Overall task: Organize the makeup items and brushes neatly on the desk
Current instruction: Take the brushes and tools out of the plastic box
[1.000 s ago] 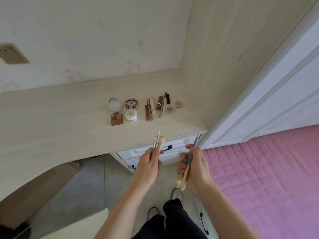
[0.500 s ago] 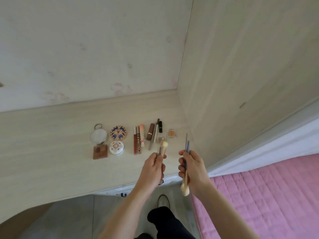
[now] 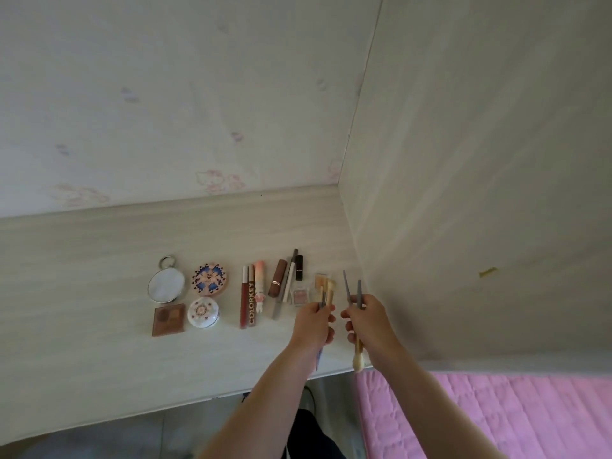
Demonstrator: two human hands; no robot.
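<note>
Both the left hand (image 3: 314,323) and right hand (image 3: 367,321) clutch several makeup brushes (image 3: 352,291) at lower centre, so one could slip and scatter the lipsticks (image 3: 277,282).

Pale wooden desk (image 3: 99,359) carries compacts (image 3: 205,294), lip tubes (image 3: 250,298), pencil (image 3: 285,283)

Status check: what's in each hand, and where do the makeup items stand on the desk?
Left hand grips brushes, bristles up. Right hand grips brushes, one fluffy head down. Makeup row lined up on desk. Side panel close on right.
</note>
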